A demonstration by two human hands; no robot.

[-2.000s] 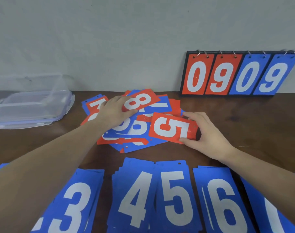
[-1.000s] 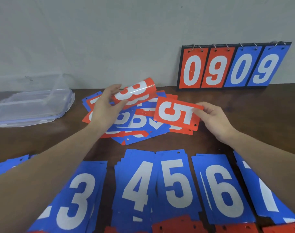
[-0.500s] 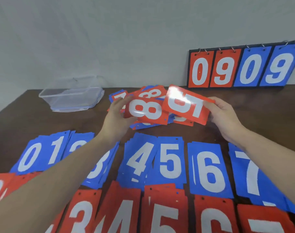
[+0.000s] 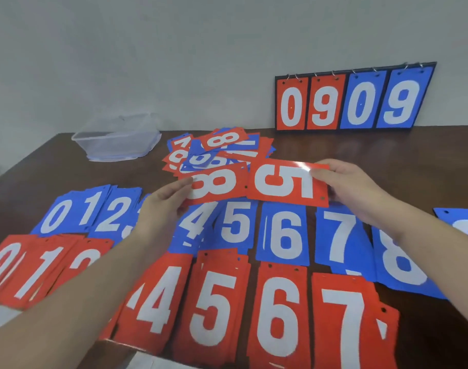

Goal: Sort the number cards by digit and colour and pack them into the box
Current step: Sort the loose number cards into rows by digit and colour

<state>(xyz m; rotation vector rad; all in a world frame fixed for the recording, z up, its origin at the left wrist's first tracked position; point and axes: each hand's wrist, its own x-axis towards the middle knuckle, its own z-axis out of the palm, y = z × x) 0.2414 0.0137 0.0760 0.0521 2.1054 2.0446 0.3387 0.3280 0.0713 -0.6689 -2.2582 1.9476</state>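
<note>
My left hand (image 4: 162, 206) pinches a red 8 card (image 4: 218, 185) by its left end. My right hand (image 4: 352, 193) pinches a red 5 card (image 4: 286, 182) by its right end. Both cards lie sideways, side by side, held above the sorted rows. A mixed pile of red and blue cards (image 4: 217, 150) lies behind them. On the table, a row of blue stacks (image 4: 283, 235) runs from 0 to 8, and a row of red stacks (image 4: 278, 323) lies in front of it. The clear plastic box (image 4: 115, 138) stands at the back left.
A scoreboard stand (image 4: 354, 102) showing 0 9 0 9 leans on the wall at the back right. The brown table (image 4: 414, 161) shows bare wood at the right. One more blue card (image 4: 464, 222) lies at the right edge.
Both hands lifted the red 8 and red 5 off the pile and drew them toward me over the sorted rows. The view tilted down, showing the red row.
</note>
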